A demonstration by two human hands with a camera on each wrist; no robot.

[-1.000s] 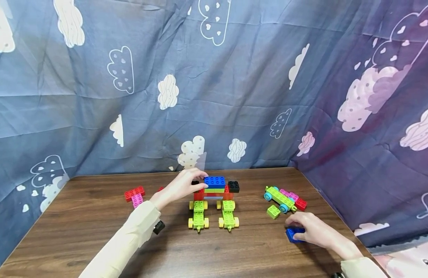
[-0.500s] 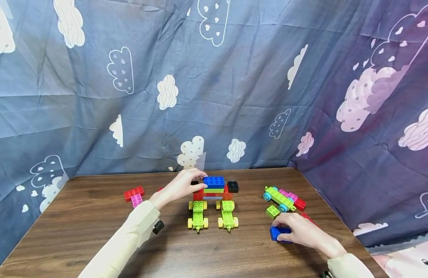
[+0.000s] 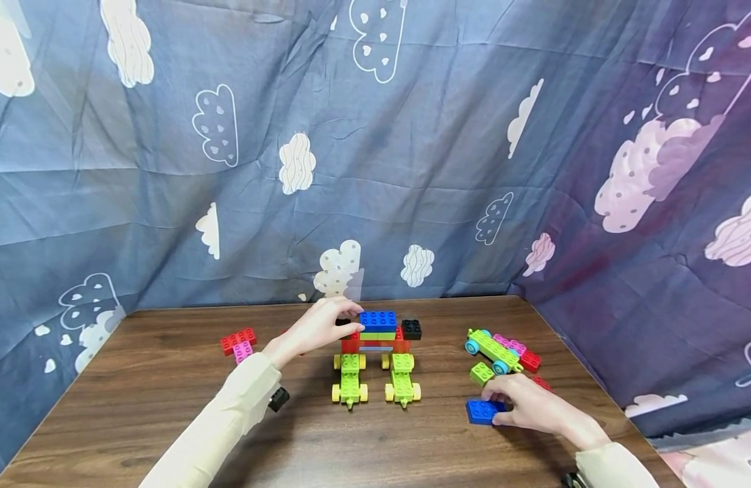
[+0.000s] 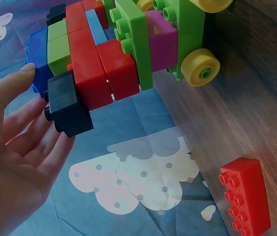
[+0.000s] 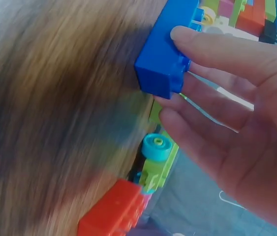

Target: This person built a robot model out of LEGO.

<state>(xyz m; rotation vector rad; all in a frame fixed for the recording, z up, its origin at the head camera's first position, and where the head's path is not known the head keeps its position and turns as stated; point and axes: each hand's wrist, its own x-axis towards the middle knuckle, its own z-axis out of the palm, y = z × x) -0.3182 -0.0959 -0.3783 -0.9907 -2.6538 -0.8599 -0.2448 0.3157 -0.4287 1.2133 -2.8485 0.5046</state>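
Note:
In the middle of the table stands a toy-brick build: red bricks (image 3: pixel 388 345) on two lime wheeled bases (image 3: pixel 350 388), black bricks (image 3: pixel 411 329) at both ends. A light green layer on top carries a blue brick (image 3: pixel 378 320). My left hand (image 3: pixel 317 329) pinches that blue brick at its left end; the left wrist view shows the thumb (image 4: pixel 17 81) against it and fingers behind the near black brick (image 4: pixel 69 101). Lower right, my right hand (image 3: pixel 537 407) pinches another blue brick (image 5: pixel 160 54) between thumb and fingertips, low over the table.
At right lie a lime wheeled base (image 3: pixel 494 351) with blue wheels, a lime brick (image 3: pixel 481 373), and pink and red bricks (image 3: pixel 530 361). On the left are a red brick (image 3: pixel 238 340) and a pink one (image 3: pixel 242 352). A cloud-patterned curtain (image 3: pixel 253 203) hangs behind the table.
My right hand has moved left with its blue brick, and more of that brick now shows past the fingers. The left hand keeps its place at the build.

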